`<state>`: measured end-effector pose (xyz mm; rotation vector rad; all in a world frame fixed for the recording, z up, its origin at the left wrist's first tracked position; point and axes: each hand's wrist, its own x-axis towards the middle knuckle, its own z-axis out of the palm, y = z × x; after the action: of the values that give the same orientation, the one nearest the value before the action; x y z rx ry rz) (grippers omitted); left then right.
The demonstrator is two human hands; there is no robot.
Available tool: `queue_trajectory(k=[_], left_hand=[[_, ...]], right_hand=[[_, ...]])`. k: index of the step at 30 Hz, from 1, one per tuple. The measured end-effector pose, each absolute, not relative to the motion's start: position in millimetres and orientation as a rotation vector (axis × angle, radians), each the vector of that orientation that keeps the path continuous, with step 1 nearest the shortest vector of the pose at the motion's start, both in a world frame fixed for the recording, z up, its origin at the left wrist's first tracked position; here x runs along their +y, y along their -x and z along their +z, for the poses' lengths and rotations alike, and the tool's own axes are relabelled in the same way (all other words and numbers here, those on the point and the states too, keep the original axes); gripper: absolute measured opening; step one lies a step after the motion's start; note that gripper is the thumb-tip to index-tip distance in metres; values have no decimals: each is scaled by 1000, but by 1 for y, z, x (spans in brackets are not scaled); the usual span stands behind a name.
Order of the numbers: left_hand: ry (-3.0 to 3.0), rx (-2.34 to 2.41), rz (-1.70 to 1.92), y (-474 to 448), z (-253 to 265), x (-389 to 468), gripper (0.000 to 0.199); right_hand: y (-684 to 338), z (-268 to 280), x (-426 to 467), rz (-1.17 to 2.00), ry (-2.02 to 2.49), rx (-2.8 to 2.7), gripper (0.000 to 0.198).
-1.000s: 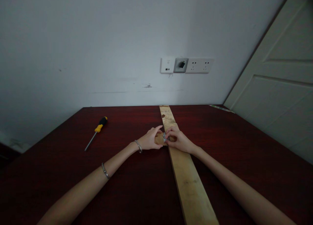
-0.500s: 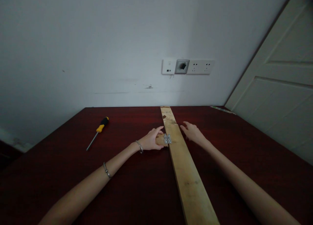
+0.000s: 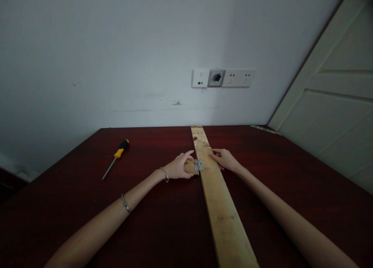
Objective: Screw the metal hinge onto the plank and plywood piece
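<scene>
In the head view, the left hand (image 3: 178, 167), half closed, grips a small wooden block (image 3: 190, 167) against the left edge of a long plank (image 3: 223, 209) on the bench (image 3: 157, 143), a metal hinge (image 3: 198, 165) spanning their joint. The right hand (image 3: 228, 160), partly closed, holds the plank's right edge, thumb on top. A screwdriver (image 3: 117, 154) lies far left; a far wall socket (image 3: 210, 83) contains a black plug (image 3: 217, 77).
</scene>
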<state>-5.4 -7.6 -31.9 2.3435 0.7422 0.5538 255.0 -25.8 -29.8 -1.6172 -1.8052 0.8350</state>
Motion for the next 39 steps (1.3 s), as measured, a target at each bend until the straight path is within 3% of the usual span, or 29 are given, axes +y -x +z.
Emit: queue_trajectory(k=[7,39], left_hand=[[-2320,762,505,12,-27,-3,95],[-2241,758,514,27,-29,-8,97]], right_hand=[[-249,-29,-25,894,1542,-1815,37],[-244,-29,-23,823,1505,-1929,37]])
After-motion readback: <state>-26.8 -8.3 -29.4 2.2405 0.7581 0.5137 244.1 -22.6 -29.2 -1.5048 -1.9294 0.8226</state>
